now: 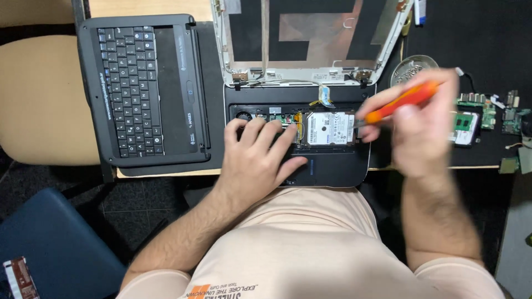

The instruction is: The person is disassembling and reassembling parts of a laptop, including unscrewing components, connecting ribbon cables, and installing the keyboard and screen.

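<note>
- While my left hand [259, 156] lies spread flat, palm down, on the opened laptop base [332, 169], its fingers [252, 130] reach over the exposed innards; it grasps nothing.
- My right hand [414, 119] is clenched around an orange-handled screwdriver [400, 103], blurred by motion, with the dark tip pointing toward the right edge of the hard drive [330, 128].
- That drive sits in its bay in the base, just right of my left fingertips; it carries a white rectangular label with small dark print and a barcode strip, which I cannot read.
- Above the base stands the stripped lid [310, 39], its silver shell lined with black and coppery foil patches.
- To the left on the counter [144, 8] lies a removed black keyboard panel [141, 88], turned sideways, with a small white sticker near its lower right corner.
- To the right, on a black mat [482, 33], I see a round metal dish of screws [413, 67], green circuit boards [476, 108] and a second flat part [464, 127] with a white and green label.
- At the bottom left corner, a small brown and white package [19, 277] rests on a blue chair seat [61, 243].
</note>
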